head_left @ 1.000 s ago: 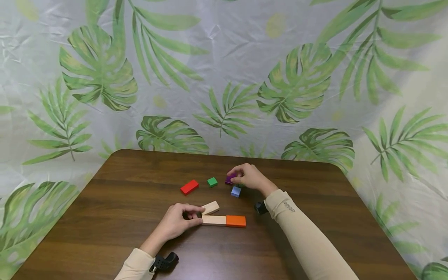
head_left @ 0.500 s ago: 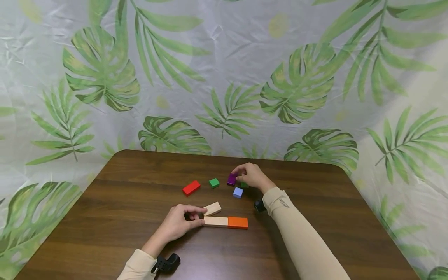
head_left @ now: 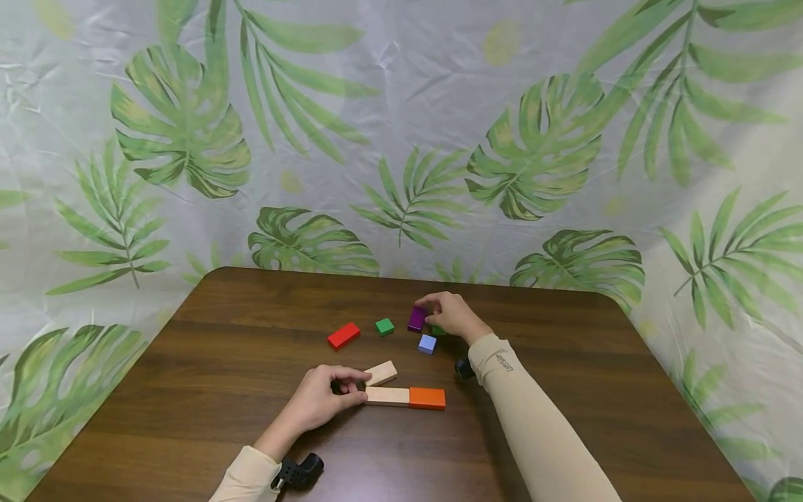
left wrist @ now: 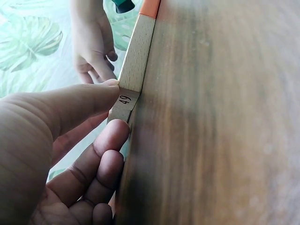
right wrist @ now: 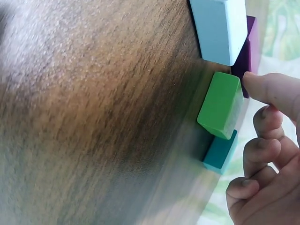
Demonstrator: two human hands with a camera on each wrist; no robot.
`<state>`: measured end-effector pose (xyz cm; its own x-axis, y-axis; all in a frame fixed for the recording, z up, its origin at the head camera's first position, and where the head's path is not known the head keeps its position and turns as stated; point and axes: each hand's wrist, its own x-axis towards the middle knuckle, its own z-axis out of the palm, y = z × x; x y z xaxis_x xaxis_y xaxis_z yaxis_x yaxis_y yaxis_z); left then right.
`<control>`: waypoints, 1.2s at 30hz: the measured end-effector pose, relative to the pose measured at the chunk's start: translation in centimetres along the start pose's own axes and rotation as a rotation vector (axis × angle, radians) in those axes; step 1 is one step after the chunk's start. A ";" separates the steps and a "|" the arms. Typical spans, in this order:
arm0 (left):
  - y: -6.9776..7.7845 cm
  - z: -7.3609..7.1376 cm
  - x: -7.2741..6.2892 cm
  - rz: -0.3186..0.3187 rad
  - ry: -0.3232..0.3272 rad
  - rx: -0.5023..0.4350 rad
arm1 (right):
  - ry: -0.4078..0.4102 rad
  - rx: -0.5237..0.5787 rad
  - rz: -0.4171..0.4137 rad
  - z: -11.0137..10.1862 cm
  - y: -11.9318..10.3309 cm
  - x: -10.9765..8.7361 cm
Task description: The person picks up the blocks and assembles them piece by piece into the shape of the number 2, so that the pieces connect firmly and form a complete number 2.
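Note:
On the brown table my left hand (head_left: pixel 320 397) pinches at the left end of a beige wooden block (head_left: pixel 386 396), its index finger reaching to a second beige block (head_left: pixel 380 373) set at an angle behind. An end face marked 49 shows beside the thumb in the left wrist view. An orange block (head_left: pixel 427 398) continues the front beige block to the right. Farther back my right hand (head_left: pixel 453 314) holds a purple block (head_left: pixel 417 318) between thumb and index finger, the other fingers curled. A green block (right wrist: pixel 220 105) and a light blue block (head_left: pixel 427 344) lie close by it.
A red block (head_left: pixel 343 336) and a small green block (head_left: pixel 385 327) lie left of the purple one. The right wrist view also shows a teal block (right wrist: pixel 220 152) beside the green one. A leaf-patterned curtain (head_left: pixel 401 139) hangs behind the table's far edge.
The right thumb has shifted slightly right along the purple block, and more of that block shows now. The left hand stays at the beige blocks. The head view has shifted a little.

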<state>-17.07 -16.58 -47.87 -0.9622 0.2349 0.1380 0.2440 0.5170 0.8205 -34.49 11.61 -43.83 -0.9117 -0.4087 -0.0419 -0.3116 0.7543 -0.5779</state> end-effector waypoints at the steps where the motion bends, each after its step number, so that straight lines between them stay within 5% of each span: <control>1: 0.0 0.0 0.0 0.001 -0.001 -0.003 | -0.003 -0.004 0.004 0.0 0.0 0.0; 36: 0.0 0.2 0.1 -0.025 -0.008 0.014 | -0.044 -0.127 0.002 0.5 -0.9 -0.2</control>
<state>-17.14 -16.41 -48.01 -0.9669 0.2287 0.1133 0.2219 0.5342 0.8157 -33.84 10.77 -43.68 -0.9005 -0.4274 -0.0804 -0.3439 0.8129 -0.4700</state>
